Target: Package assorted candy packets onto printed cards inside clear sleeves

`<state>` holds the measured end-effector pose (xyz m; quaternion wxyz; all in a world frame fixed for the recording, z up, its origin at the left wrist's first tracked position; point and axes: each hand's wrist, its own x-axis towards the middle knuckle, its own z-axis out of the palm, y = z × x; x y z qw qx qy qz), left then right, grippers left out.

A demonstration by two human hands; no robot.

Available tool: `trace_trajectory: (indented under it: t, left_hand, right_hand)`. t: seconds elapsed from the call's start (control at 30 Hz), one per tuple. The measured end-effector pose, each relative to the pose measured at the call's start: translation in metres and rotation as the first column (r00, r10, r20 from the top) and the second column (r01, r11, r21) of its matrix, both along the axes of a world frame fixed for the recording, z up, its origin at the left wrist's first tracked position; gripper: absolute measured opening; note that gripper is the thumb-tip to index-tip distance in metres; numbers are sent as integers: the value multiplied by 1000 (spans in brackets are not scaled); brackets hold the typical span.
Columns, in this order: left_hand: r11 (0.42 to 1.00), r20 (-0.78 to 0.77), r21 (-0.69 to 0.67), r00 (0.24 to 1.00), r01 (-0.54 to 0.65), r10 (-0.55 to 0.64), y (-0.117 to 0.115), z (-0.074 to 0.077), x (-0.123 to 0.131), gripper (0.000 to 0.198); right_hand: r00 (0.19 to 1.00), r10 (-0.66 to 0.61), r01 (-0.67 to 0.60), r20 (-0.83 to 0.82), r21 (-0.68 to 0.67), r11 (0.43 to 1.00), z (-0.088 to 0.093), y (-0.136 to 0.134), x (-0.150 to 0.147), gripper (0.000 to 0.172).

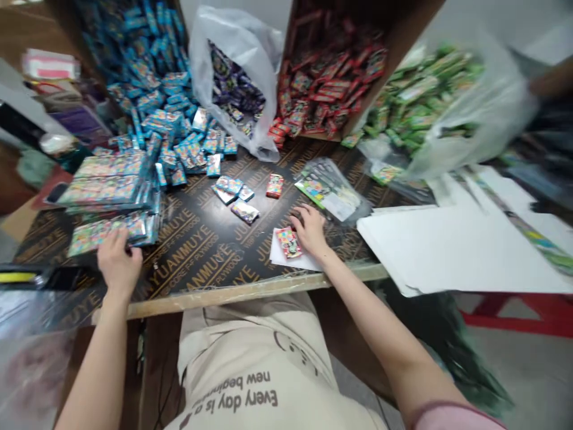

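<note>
My left hand [117, 261] rests on the near end of a stack of flat colourful packs [107, 206] at the left of the dark plywood table [201, 239], fingers bent over the lowest pack. My right hand [310, 230] lies on a small white card [286, 258] near the front edge, fingers curled, touching a small red pack [289, 242] that sits on the card. A few loose small packs [235, 194] and one red pack [274, 186] lie in the middle of the table.
At the back stand a heap of blue packs [156, 89], a white bag of purple packs [235, 83], a cardboard box of red packs [331, 77] and a clear bag of green packs [430, 95]. White sheets [447, 251] overhang the right edge. A clear sleeve [331, 191] lies beyond my right hand.
</note>
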<state>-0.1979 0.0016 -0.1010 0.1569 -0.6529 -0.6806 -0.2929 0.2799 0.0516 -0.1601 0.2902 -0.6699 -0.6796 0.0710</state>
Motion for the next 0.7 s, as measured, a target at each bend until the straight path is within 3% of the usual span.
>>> trace_trajectory:
  t: [0.1,0.2,0.3,0.4,0.5,0.6,0.63,0.7]
  left_hand:
    - [990,21,71,992,119,-121,-5,1,43,41]
    - [959,19,-30,959,283,-283,-11,-1,93,29]
    - [875,51,-202,897,439,-439,-14,-12,128,26]
    - [768,116,-347,837,538,-534,-17,-25,147,27]
    - [731,245,-363,816,578,-523,-18,-28,157,27]
    - [710,472,-319,755,628,-455,-18,-11,166,30]
    - [700,567,-295,709,651,-420,-19,-2,171,35]
    - [687,752,-199,558,699,-350,-20,16,185,58]
  right_hand:
    - [995,-89,88,45,41,995,11,7,13,39]
    - [960,-193,203,205,-25,979,27,20,37,58]
    - [908,-187,282,374,-217,935,37,31,55,80]
    - [843,-123,314,524,-293,903,39,30,60,63]
    - [774,-45,288,632,-288,913,46,22,60,44]
    - [763,-29,278,646,-288,917,70,9,58,36]
    - [773,-73,278,631,-232,932,81,3,52,36]
    - [828,-200,231,524,6,973,101,-14,32,42]
